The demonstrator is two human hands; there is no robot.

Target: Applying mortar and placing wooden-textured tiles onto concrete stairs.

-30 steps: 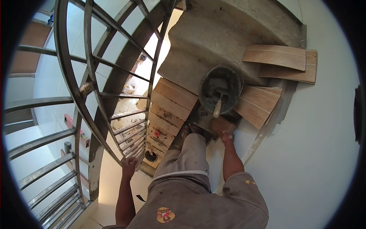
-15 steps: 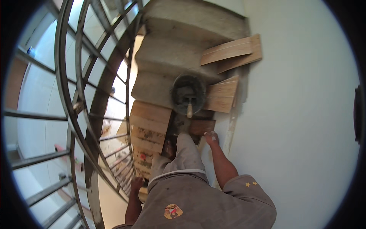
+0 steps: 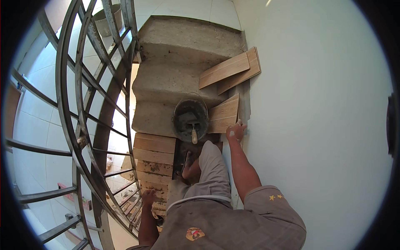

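My right hand [image 3: 236, 131] is closed at the near right corner of a wood-look tile [image 3: 223, 116], fingers pinching its edge; pale smears mark the skin. That tile leans against the wall on the stair. Beside it stands a black bucket [image 3: 176, 126] of wet grey mortar, with a wooden-handled trowel [image 3: 194, 136] resting in it. My left hand [image 3: 148, 197] hangs low by the railing, fingers loosely spread, with nothing visible in it.
Two more wood-look tiles [image 3: 227, 71] lie on a higher step. Bare concrete steps [image 3: 175, 73] rise ahead; tiled steps [image 3: 154, 146] descend at my left. A metal railing [image 3: 77, 125] curves along the left, a white wall [image 3: 316, 125] along the right. Another bucket [image 3: 107, 21] stands beyond the railing.
My right hand has moved forward from the small dark board by my knee to the leaning tile. My left hand has shifted slightly away from the rail. The view has tilted up the stairs.
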